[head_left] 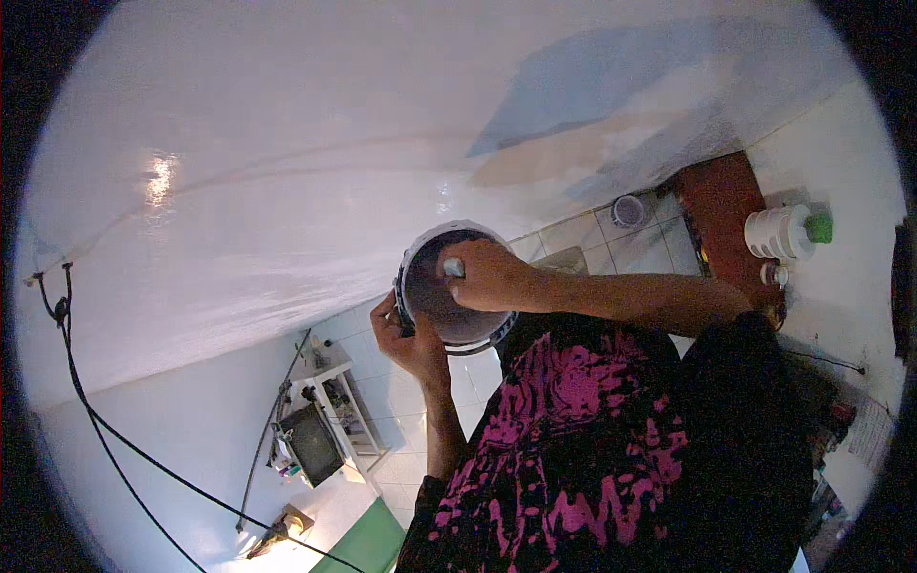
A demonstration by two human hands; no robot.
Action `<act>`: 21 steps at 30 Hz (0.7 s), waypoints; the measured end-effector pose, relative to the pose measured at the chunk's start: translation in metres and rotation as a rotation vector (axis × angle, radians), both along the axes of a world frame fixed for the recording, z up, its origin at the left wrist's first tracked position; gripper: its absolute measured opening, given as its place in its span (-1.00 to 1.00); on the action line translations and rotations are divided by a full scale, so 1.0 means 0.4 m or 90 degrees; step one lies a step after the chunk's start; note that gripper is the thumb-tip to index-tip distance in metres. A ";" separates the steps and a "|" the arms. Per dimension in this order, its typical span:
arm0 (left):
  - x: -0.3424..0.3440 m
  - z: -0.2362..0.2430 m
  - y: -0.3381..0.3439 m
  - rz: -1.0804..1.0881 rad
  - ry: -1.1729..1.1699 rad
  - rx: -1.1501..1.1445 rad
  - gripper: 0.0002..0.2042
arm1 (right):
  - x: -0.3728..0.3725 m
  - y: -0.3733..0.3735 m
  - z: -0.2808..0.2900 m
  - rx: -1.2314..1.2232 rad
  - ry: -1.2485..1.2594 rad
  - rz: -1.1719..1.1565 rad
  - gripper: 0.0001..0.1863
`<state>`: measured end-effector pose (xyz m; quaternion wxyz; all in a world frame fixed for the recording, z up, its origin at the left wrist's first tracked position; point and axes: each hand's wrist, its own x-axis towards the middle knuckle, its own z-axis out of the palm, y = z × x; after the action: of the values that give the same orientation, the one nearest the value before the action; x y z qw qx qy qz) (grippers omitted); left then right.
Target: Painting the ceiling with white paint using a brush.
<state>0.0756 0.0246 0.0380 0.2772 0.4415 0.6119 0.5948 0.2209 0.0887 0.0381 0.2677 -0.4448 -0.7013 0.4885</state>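
Held in front of my body is a round vessel (425, 298) with a dark inside and a pale rim. My left hand (413, 342) grips its left side, thumb on the near edge and fingers curled around the outside. Over the opening, my right hand (492, 277) is closed around a small pale grey, rounded piece (454, 268). Most of that piece is hidden in the fist, so its kind does not show. What lies at the bottom of the vessel is too dark to make out.
A pale glossy wall (287, 191) rises close beyond the vessel. To the right, a small bucket (628, 211) stands on the tiled floor, near a reddish-brown furniture top (724, 210) and a white ribbed container (778, 232). Black cords (81, 396) hang at left, beside a white rack (358, 415).
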 end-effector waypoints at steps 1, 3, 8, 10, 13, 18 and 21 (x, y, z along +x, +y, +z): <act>-0.001 -0.006 0.000 0.006 -0.002 0.004 -0.68 | 0.002 0.001 0.003 -0.030 0.051 -0.059 -0.71; 0.001 -0.004 -0.006 0.001 0.007 0.014 -0.69 | -0.021 -0.008 -0.015 -0.043 0.097 -0.139 -0.74; 0.025 0.028 -0.003 -0.022 -0.005 0.046 -0.70 | -0.131 -0.036 -0.125 -0.136 0.158 -0.400 -0.72; 0.009 0.017 -0.007 -0.015 0.041 0.023 -0.70 | -0.148 -0.047 -0.105 -0.133 0.174 -0.467 -0.64; -0.018 0.009 -0.003 -0.032 0.076 0.053 -0.71 | -0.145 -0.044 -0.074 -0.148 0.169 -0.397 -0.59; -0.039 0.039 0.004 -0.052 0.141 0.001 -0.74 | -0.138 -0.041 -0.101 -0.027 0.108 -0.147 -0.54; -0.051 0.050 0.004 -0.077 0.164 0.005 -0.74 | -0.114 -0.017 -0.078 -0.031 0.070 0.017 -0.53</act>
<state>0.0551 0.0262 0.0582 0.2299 0.5518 0.6122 0.5176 0.1754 0.0817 0.0068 0.2886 -0.4145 -0.6794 0.5323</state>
